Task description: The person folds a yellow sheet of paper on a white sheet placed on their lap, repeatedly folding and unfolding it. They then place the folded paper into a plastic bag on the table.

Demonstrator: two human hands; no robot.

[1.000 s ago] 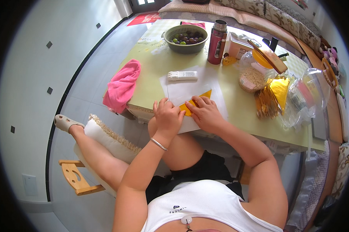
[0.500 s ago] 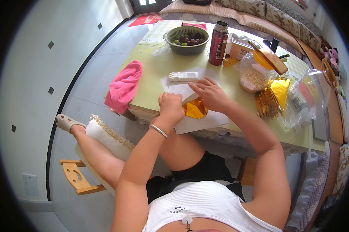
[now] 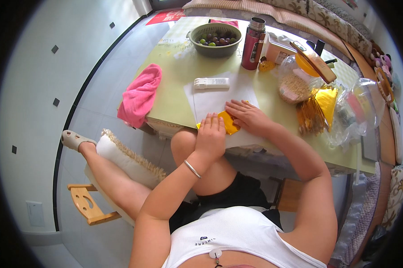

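Note:
A shiny gold foil sheet [image 3: 228,123] lies on white paper [image 3: 209,102] at the near edge of the table. My left hand [image 3: 211,135] rests flat on its left part, fingers stretched out. On the foil's right part my right hand [image 3: 249,117] lies with its fingers extended. Parts of the foil are hidden under both hands, so its full shape cannot be made out. Just beyond, a long white plastic tool [image 3: 211,83] sits on the paper.
Pink cloth [image 3: 141,94] hangs over the table's left edge. Farther back are a colander [image 3: 216,50] of grapes and a red thermos [image 3: 253,44]. A clear jar [image 3: 294,85], a stack of gold foil [image 3: 316,110] and a clear plastic bag [image 3: 355,111] stand at right.
My left hand has gone from a closed grip on the foil to lying flat on it. My right hand has come down onto the foil, which now looks flatter.

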